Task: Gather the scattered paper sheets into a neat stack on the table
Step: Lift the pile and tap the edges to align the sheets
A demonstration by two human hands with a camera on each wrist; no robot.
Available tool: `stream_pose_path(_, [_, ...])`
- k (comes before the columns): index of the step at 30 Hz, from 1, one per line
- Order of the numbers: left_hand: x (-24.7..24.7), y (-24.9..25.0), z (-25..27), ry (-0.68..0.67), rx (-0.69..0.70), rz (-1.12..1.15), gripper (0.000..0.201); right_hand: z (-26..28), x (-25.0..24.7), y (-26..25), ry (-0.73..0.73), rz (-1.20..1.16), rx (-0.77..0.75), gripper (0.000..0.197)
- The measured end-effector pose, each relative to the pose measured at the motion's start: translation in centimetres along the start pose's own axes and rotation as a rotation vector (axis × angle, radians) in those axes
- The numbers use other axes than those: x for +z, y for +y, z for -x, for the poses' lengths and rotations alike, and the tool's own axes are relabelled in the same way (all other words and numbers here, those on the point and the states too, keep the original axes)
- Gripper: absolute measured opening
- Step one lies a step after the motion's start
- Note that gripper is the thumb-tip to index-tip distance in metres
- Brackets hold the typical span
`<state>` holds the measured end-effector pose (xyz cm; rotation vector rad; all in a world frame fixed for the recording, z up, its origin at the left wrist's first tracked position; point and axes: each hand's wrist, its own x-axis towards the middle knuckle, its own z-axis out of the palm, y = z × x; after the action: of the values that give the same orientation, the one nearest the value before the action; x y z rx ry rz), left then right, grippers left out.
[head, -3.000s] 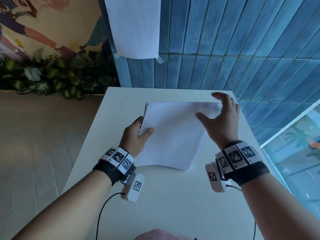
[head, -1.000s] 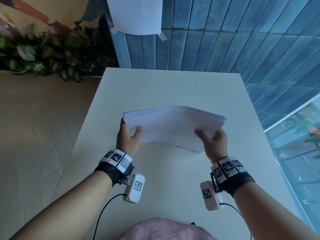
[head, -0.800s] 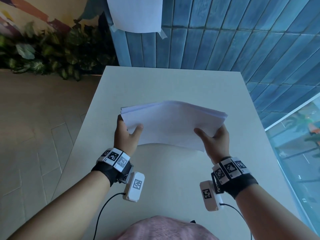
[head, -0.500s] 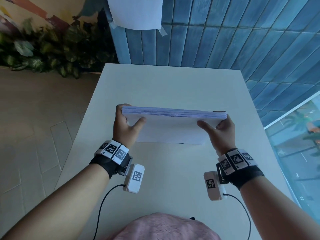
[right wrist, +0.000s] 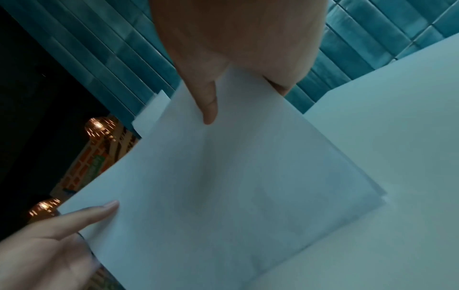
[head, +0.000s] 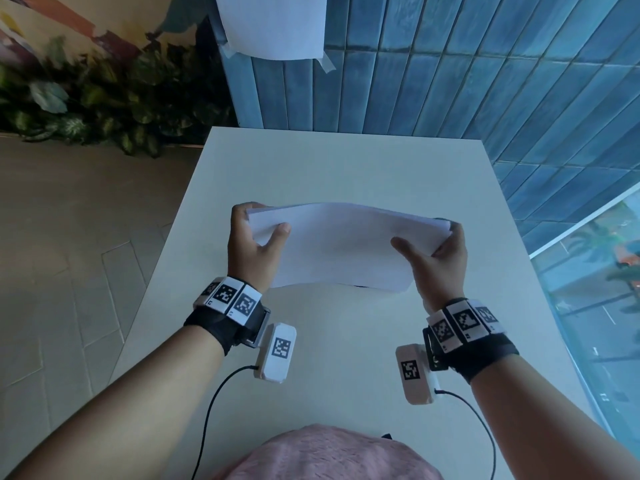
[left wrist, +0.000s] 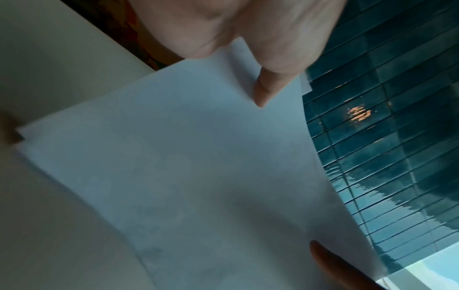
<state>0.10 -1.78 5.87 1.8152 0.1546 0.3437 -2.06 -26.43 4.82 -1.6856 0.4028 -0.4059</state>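
Note:
A stack of white paper sheets (head: 343, 247) is held between both hands above the middle of the white table (head: 339, 168). My left hand (head: 254, 237) grips its left edge, thumb on top and fingers behind. My right hand (head: 433, 251) grips the right edge the same way. The stack bows upward in the middle and tilts toward me, its lower edge close to the tabletop. The left wrist view shows the sheets (left wrist: 198, 166) under my thumb (left wrist: 268, 90). In the right wrist view the paper (right wrist: 223, 186) is pinched by my right thumb (right wrist: 208, 106), with slightly uneven corners.
One white sheet (head: 273, 26) is taped to the blue tiled wall (head: 485, 81) behind the table. Green plants (head: 104, 105) line the floor at the left. A glass pane (head: 595, 271) runs along the table's right side. Cables hang from the wrist cameras near the front edge.
The stack has tipped from standing on edge to leaning toward me, now bowed in the middle. Both hands keep their grip at the two ends.

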Motion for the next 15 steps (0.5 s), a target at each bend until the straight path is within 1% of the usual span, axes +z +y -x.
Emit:
stream_pose_path(1, [0.0,-0.3,0.2,-0.014,-0.031,-0.003,0.037,0.2,0.0,0.4,-0.015,0.007,0.028,0.048])
stream_pose_path(3, [0.2,-0.8,0.5,-0.03,-0.066,-0.009,0.039,0.5,0.1,0.8,-0.042,0.026,0.052,0.041])
stream_pose_path(5, [0.3,-0.8,0.6,-0.028,-0.076,-0.012,0.041,0.4,0.2,0.9,-0.056,0.045,0.051,0.03])
stream_pose_path(8, [0.2,-0.7,0.5,-0.015,-0.055,-0.005,0.035,0.3,0.1,1.0,-0.061,0.052,0.026,0.026])
stream_pose_path(10, [0.1,-1.3,0.5,-0.027,-0.066,-0.005,0.038,0.3,-0.1,1.5,-0.078,0.069,0.038,0.021])
stream_pose_path(11, [0.1,-1.8,0.6,-0.043,-0.089,-0.007,0.042,0.4,-0.2,1.7,-0.097,0.088,0.051,0.022])
stream_pose_path(13, [0.2,-3.0,0.7,-0.079,-0.148,-0.022,0.05,0.5,-0.2,1.9,-0.127,0.149,0.071,0.037])
stream_pose_path(15, [0.3,-3.9,0.7,-0.1,-0.188,-0.035,0.046,0.2,-0.2,2.2,-0.146,0.189,0.077,0.033])
